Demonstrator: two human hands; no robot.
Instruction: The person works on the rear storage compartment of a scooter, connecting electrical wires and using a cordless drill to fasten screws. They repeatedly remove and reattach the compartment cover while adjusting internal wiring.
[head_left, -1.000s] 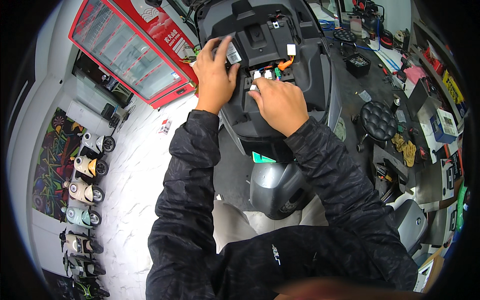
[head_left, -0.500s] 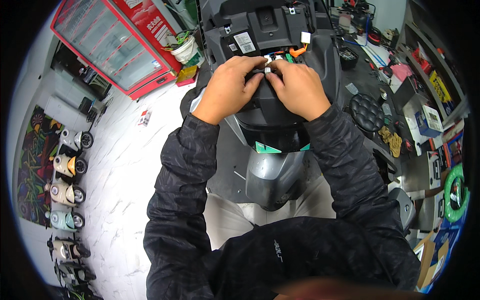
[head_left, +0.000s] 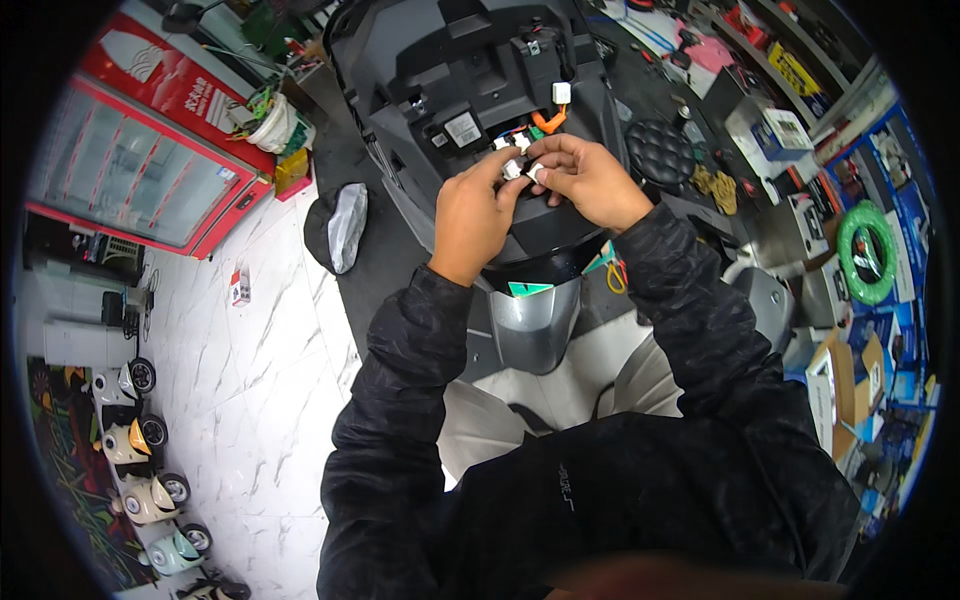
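Note:
My left hand [head_left: 474,217] is closed, with a small white plug connector [head_left: 512,169] pinched between thumb and forefinger. Just beside it my right hand [head_left: 600,184] grips another small white connector [head_left: 536,174] in its fingertips; a narrow gap shows between the two. Both hands are above the open rear body of a black and grey electric scooter [head_left: 400,75]. Beyond my fingers, white plugs [head_left: 521,142] and a green plug lie in a recess. An orange cable [head_left: 550,122] rises there to a white connector block [head_left: 562,93]. Any wires behind the held connectors are hidden by my fingers.
A round black tufted seat [head_left: 660,152] and work gloves [head_left: 716,190] are at the right, near a green coil [head_left: 868,254] and shelving. Yellow-handled scissors [head_left: 617,277] lie beside the scooter. At the left stand a red glass-door fridge [head_left: 150,165] and several small scooters [head_left: 150,497].
My fingertips, earlier pressed close together around a small white piece, are now slightly apart, and two white connectors show. The whole view has turned and shifted, bringing the scissors into sight.

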